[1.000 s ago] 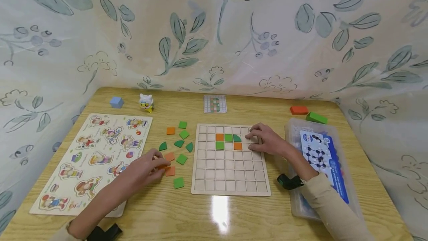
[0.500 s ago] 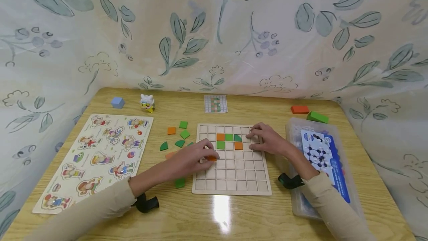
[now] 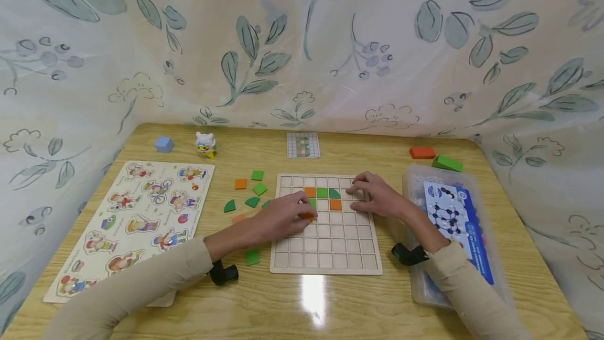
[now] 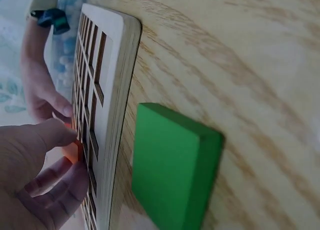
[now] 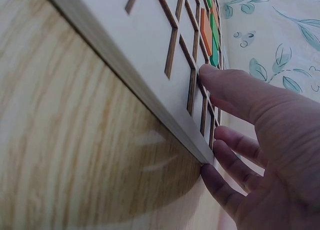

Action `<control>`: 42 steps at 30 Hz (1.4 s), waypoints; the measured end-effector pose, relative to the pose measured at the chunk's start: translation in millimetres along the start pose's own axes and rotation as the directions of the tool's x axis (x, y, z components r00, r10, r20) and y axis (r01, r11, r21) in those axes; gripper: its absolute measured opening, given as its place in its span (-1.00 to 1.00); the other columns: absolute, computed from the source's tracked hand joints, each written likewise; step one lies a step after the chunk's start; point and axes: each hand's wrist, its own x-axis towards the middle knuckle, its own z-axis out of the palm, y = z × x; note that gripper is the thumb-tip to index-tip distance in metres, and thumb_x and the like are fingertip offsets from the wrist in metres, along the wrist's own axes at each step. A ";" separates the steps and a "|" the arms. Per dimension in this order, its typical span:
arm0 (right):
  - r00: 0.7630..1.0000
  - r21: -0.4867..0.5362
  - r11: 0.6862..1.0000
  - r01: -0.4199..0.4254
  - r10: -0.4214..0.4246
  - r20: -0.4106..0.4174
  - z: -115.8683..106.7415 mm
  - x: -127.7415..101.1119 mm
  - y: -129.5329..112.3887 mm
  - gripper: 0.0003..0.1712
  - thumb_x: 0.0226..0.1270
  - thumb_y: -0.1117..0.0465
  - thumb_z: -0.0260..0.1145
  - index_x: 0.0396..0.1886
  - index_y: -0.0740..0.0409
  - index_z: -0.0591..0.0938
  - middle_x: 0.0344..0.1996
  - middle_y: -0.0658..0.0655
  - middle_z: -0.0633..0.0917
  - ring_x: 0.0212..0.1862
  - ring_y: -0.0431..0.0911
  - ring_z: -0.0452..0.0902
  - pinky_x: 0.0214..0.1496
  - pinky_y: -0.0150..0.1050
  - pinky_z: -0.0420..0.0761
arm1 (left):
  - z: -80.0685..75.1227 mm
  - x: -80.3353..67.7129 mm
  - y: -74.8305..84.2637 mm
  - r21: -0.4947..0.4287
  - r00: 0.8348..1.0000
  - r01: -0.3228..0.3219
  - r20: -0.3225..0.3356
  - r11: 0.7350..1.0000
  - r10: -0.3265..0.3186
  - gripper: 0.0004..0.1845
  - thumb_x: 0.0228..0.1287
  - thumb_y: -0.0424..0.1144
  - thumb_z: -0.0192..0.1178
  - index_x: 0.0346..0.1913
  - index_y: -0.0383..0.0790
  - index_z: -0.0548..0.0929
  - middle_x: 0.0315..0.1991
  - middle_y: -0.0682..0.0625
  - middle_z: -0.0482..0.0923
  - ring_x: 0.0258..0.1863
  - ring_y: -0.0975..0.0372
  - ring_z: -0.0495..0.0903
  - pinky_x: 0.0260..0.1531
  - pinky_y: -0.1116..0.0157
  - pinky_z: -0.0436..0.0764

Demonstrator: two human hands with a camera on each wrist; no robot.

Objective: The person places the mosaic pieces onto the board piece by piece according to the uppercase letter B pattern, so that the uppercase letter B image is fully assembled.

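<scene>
A wooden grid board (image 3: pixel 330 262) lies mid-table. Set in its upper cells are an orange square tile (image 3: pixel 309 192), a green square tile (image 3: pixel 322 193), a green quarter-circle tile (image 3: pixel 334 193) and a second orange square tile (image 3: pixel 335 204); one more green tile is partly hidden. My left hand (image 3: pixel 282 215) pinches an orange tile (image 4: pixel 76 151) between thumb and fingers, low over the board's left columns. My right hand (image 3: pixel 377 197) rests on the board's right edge, its fingers (image 5: pixel 232 152) loosely bent and holding nothing.
Several loose tiles, such as a green square (image 3: pixel 252 256), lie left of the board. A picture puzzle (image 3: pixel 141 223) is farther left. A pattern card (image 3: pixel 303 146) lies behind the board. At right stands a plastic box (image 3: pixel 450 224), with red (image 3: pixel 422 152) and green (image 3: pixel 447 163) blocks behind it.
My left hand has moved right, from the loose tiles to the board, carrying the orange tile. My right hand stays in place at the board's right edge.
</scene>
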 end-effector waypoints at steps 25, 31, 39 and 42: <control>1.000 -0.010 1.000 -0.007 0.007 0.009 -2.0 0.9 -1.2 -0.64 0.21 0.12 0.42 0.00 0.08 0.68 0.12 0.27 0.47 0.16 0.16 0.36 0.14 0.10 0.40 | 3.6 -2.2 2.1 0.039 0.996 -0.058 -0.065 0.998 0.061 -0.84 0.27 -0.23 0.29 -0.12 -0.04 0.77 -0.17 0.08 0.63 -0.27 0.31 0.62 -0.27 0.40 0.59; 1.000 -0.011 1.000 -0.010 0.010 0.005 -1.0 0.1 0.0 -0.64 0.22 0.11 0.42 0.01 0.08 0.68 0.12 0.27 0.47 0.15 0.17 0.36 0.13 0.11 0.40 | 4.9 -3.9 5.0 0.053 0.995 -0.059 -0.079 0.997 0.063 -0.80 0.28 -0.24 0.28 -0.07 -0.09 0.77 -0.17 0.06 0.62 -0.28 0.31 0.61 -0.27 0.41 0.58; 1.000 -0.004 1.000 -0.015 0.015 0.013 -3.3 0.1 -2.4 -0.64 0.22 0.13 0.41 0.01 0.09 0.67 0.13 0.26 0.47 0.16 0.15 0.35 0.14 0.09 0.39 | 6.7 -2.8 6.4 0.095 0.997 -0.038 -0.068 0.995 0.045 -0.82 0.27 -0.25 0.29 -0.11 -0.08 0.79 -0.17 0.04 0.61 -0.30 0.31 0.57 -0.29 0.38 0.56; 1.000 -0.006 1.000 -0.020 0.020 0.022 -3.3 0.6 -2.9 -0.63 0.22 0.12 0.41 0.02 0.08 0.67 0.14 0.25 0.46 0.16 0.14 0.35 0.14 0.07 0.38 | 6.6 -3.7 5.5 0.114 0.997 -0.038 -0.056 0.993 0.045 -0.87 0.28 -0.28 0.27 -0.19 -0.09 0.80 -0.15 0.01 0.61 -0.30 0.28 0.58 -0.28 0.35 0.58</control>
